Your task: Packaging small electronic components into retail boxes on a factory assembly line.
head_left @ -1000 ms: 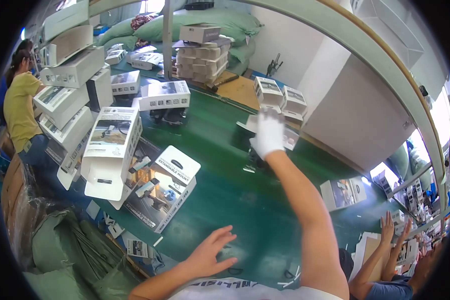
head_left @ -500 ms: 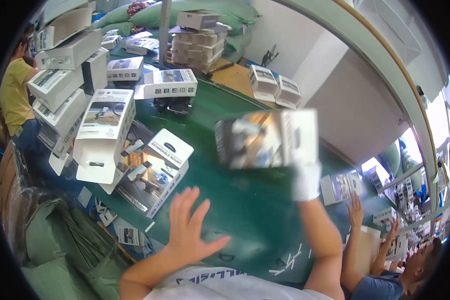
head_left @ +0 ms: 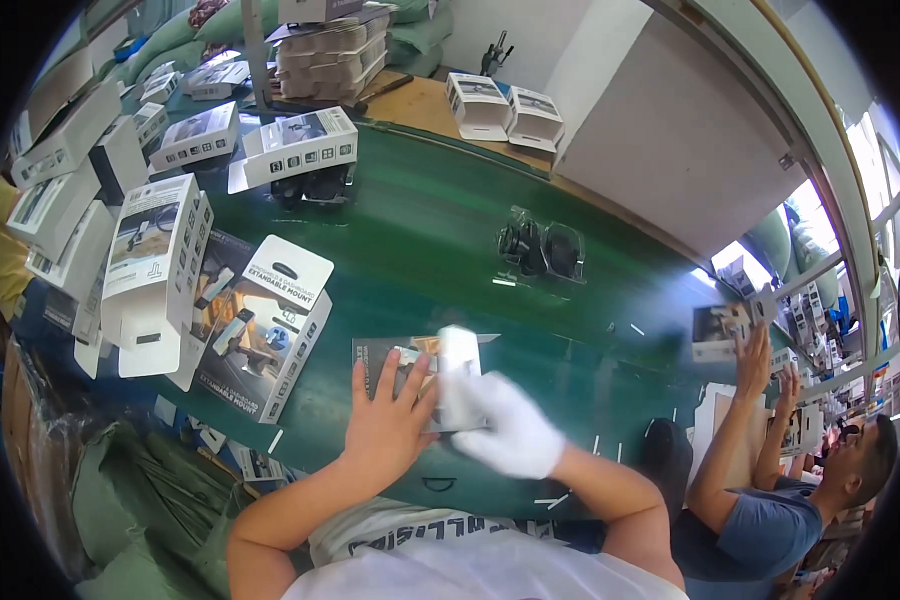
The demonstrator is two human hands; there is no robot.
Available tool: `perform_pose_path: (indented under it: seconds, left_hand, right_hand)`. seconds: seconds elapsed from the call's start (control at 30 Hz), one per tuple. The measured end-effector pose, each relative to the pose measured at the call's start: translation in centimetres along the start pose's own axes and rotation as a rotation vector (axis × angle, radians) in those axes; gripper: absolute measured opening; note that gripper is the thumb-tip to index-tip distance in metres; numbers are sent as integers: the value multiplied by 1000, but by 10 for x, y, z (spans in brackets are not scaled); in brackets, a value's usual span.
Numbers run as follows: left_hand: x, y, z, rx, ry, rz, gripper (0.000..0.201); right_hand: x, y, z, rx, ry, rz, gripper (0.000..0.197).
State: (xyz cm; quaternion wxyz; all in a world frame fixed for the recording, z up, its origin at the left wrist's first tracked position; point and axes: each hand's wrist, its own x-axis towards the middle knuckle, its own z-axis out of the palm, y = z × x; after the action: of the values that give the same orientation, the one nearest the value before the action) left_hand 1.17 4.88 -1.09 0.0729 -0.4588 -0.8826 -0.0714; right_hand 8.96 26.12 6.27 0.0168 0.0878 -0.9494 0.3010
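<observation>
Work area: green desk [head_left: 410, 245]. One printed carton [head_left: 372, 355] lies face up near the desk's near edge, about midway along it, between the two hands.

Left hand [head_left: 385, 430]: bare, palm down, fingers spread over the carton's left part; it presses or steadies, not gripping around it. Right hand [head_left: 510, 425]: white-gloved, blurred, at the carton's right end by a pale flap [head_left: 458, 350]. Whether its fingers pinch the flap or merely push on it: cannot tell.

Progress, as judged from the layout: handling of this carton appears under way; whether its end is closed cannot be made out. Not boxed: black parts in a clear tray [head_left: 526, 247], lying by themselves toward the desk's far edge, right of the middle. Toward the far left corner, a white carton [head_left: 305, 143] rests over a second set of black parts [head_left: 320, 185].

Left side of desk: a dark printed carton [head_left: 260, 345] and a tall white carton [head_left: 150, 245], both with end flaps open, so neither looks finished. A leaning carton stack [head_left: 65, 145] stands beyond them.
</observation>
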Motion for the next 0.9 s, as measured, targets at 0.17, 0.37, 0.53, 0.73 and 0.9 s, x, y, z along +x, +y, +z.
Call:
perform_pose_path:
  seconds: [0.17,0.37,0.53,0.73,0.9]
  left_hand:
    - [-12,-18,-19,-221,-58,13,87]
    - [-11,-28,-22,-121,3,-60,84]
    - [-9,-28,-8,-249,58,-88,85]
    - [-2,-27,-8,-210,101,-173,84]
    - [-1,-36,-9,-226,29,-43,84]
  right_hand:
    - [32,59,-26,472,-131,116,37]
    - [90,224,-150,-230,676,1022,73]
    - [57,263,-112,685,617,783,52]
    - [-11,101,-31,835,693,811,45]
    - [-50,84,13,744,396,763,41]
